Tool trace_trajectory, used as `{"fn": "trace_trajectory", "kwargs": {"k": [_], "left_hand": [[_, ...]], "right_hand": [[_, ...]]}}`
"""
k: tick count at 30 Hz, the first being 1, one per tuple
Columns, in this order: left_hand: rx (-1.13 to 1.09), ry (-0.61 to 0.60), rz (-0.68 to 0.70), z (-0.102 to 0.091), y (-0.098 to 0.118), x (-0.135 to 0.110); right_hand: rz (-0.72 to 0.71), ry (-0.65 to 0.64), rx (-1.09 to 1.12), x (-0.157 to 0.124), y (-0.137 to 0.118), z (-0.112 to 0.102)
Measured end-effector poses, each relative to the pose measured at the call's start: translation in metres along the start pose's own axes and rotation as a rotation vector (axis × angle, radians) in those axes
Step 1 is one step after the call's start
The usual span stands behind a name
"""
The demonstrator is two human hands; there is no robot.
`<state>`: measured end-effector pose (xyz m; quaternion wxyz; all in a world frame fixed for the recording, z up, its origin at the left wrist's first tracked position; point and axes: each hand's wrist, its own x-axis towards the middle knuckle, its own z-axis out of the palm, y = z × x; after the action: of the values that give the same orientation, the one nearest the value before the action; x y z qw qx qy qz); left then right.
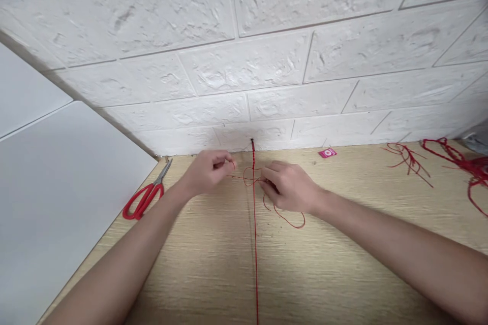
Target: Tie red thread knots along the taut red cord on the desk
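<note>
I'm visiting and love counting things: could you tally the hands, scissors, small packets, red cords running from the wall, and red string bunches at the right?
Hands: 2, left hand and right hand
Scissors: 1
Pink packet: 1
Red cord from the wall: 1
Red string bunches: 2, a smaller bunch and a larger bunch
Total: 7

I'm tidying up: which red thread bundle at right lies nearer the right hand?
The small, loose bundle, right of the pink packet; the larger, denser bundle lies farther off, by the picture's right edge.
</note>
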<state>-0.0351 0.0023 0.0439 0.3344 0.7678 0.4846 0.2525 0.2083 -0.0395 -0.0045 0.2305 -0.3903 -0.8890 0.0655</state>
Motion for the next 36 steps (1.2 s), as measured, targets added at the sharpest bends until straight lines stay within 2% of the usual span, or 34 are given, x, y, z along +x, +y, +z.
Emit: {"fn": "trace_trajectory", "kwargs": {"k": [2, 3, 4, 6, 8, 11, 15, 17, 19, 21, 23, 25, 27, 29, 31, 33, 36], "left_hand": [[0.346, -0.080, 0.070, 0.000, 0.003, -0.003], [0.451, -0.089, 0.083, 0.000, 0.003, -0.003], [0.503, -0.078, 0.081, -0.001, 0.002, -0.003], [0.447, -0.010, 0.045, -0.003, -0.002, 0.000], [0.202, 0.126, -0.008, -0.004, -0.007, 0.004], [-0.350, 0.342, -0.090, -0.002, -0.011, 0.011], [-1.027, 0.390, -0.248, -0.001, -0.010, 0.018], [-1.197, 0.425, -0.316, -0.003, -0.010, 0.019], [-1.227, 0.445, -0.338, -0.006, -0.012, 0.019], [-1.138, 0.428, -0.313, -0.008, -0.014, 0.019], [-0.937, 0.456, -0.241, -0.008, -0.016, 0.017], [-0.639, 0.507, -0.126, -0.007, -0.016, 0.013], [-0.246, 0.500, -0.013, -0.006, -0.012, 0.008], [0.195, 0.416, 0.051, -0.006, -0.004, 0.003], [0.569, 0.306, 0.043, -0.008, 0.003, -0.001], [0.791, 0.172, -0.025, -0.011, 0.008, -0.002], [0.935, -0.015, -0.148, -0.018, 0.010, -0.002]], "right_hand": [[0.010, 0.004, -0.006, 0.000, 0.000, 0.000], [0.016, 0.007, -0.011, 0.000, 0.000, 0.000], [0.020, 0.009, -0.015, 0.000, 0.000, 0.000], [0.021, 0.012, -0.015, 0.000, 0.000, 0.000], [0.014, 0.013, -0.006, 0.000, 0.000, 0.000], [0.004, 0.015, -0.005, 0.001, 0.000, 0.000], [0.001, 0.009, 0.008, 0.001, 0.001, 0.000], [0.001, 0.004, 0.016, 0.001, 0.001, 0.000], [0.000, 0.003, 0.021, 0.000, 0.001, 0.000], [-0.002, 0.002, 0.027, 0.000, 0.001, 0.000], [0.001, 0.005, 0.026, 0.000, 0.002, 0.001], [0.005, 0.008, 0.022, 0.000, 0.003, 0.002], [0.011, 0.015, 0.023, 0.000, 0.003, 0.003], [0.022, 0.022, 0.032, 0.000, 0.003, 0.003], [0.035, 0.026, 0.052, 0.000, 0.003, 0.002], [0.050, 0.021, 0.082, 0.000, 0.002, 0.002], [0.105, 0.017, 0.114, -0.001, 0.002, 0.002]]}}
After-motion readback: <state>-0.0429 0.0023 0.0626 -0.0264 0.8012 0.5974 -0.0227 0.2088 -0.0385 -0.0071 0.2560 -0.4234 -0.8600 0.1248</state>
